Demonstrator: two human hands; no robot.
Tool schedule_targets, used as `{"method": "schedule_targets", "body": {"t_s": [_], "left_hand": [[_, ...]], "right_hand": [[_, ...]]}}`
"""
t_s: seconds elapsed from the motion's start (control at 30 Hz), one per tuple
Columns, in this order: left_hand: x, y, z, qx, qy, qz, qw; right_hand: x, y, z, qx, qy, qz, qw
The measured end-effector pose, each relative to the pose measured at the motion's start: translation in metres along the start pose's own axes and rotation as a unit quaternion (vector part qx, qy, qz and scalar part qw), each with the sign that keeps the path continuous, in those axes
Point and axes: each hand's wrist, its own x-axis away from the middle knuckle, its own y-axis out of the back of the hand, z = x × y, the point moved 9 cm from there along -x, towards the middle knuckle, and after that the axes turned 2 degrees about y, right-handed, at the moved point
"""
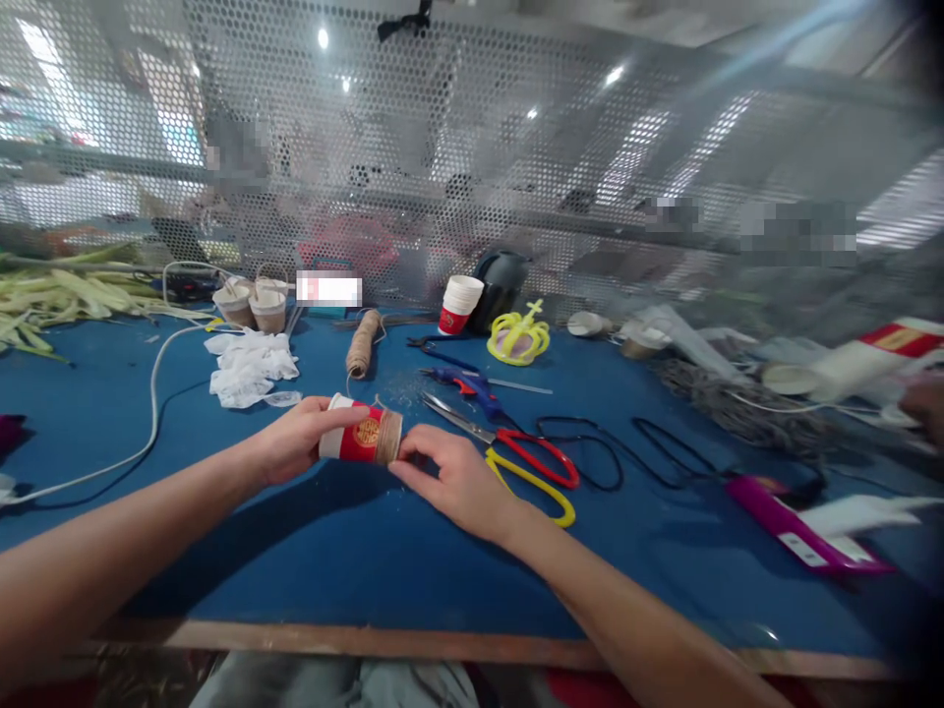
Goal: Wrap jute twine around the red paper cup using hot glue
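Observation:
A red and white paper cup [352, 433] lies on its side in the air over the blue table, its right part wrapped with brown twine [388, 437]. My left hand [295, 440] grips the cup's left end, thumb along its upper side. At the wrapped end, my right hand [449, 477] has its fingers bent and pressed together against the twine; what they pinch is too small to make out. A strand rises from the cup toward a twine roll [363, 346] behind it. To the right of my right hand lie scissors [527, 458] with red and yellow handles.
On the blue table [331, 560] are a blue glue gun [468, 388], stacked cups [460, 303], a yellow crown [518, 337], white gloves [252, 366], twine-wrapped cups [268, 306] and a purple object [803, 526]. A perforated metal screen [413, 128] stands behind. Another person's hand [925, 405] shows at right.

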Motion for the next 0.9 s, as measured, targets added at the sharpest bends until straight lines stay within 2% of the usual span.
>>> {"method": "schedule_targets", "body": {"t_s": [0.17, 0.33, 0.53, 0.6, 0.73, 0.9], "left_hand": [[-0.001, -0.002, 0.006, -0.04, -0.029, -0.006, 0.999], [-0.001, -0.007, 0.01, -0.083, -0.043, -0.001, 0.996], [-0.002, -0.01, 0.013, -0.124, -0.053, 0.002, 0.991], [-0.002, -0.008, 0.015, -0.131, -0.05, -0.008, 0.99], [-0.003, -0.006, 0.022, -0.123, -0.038, -0.01, 0.992], [-0.005, -0.008, 0.024, -0.074, -0.053, -0.012, 0.996]], "right_hand": [[-0.009, 0.027, -0.026, -0.032, -0.124, -0.053, 0.99], [-0.021, 0.0, -0.035, -0.109, -0.159, 0.04, 0.98], [-0.033, -0.025, -0.031, -0.291, -0.184, 0.054, 0.937], [-0.039, -0.027, -0.026, -0.305, -0.18, 0.056, 0.933], [-0.05, -0.025, -0.015, -0.284, -0.152, 0.052, 0.945], [-0.059, -0.036, -0.008, -0.278, -0.14, 0.09, 0.946]]}}
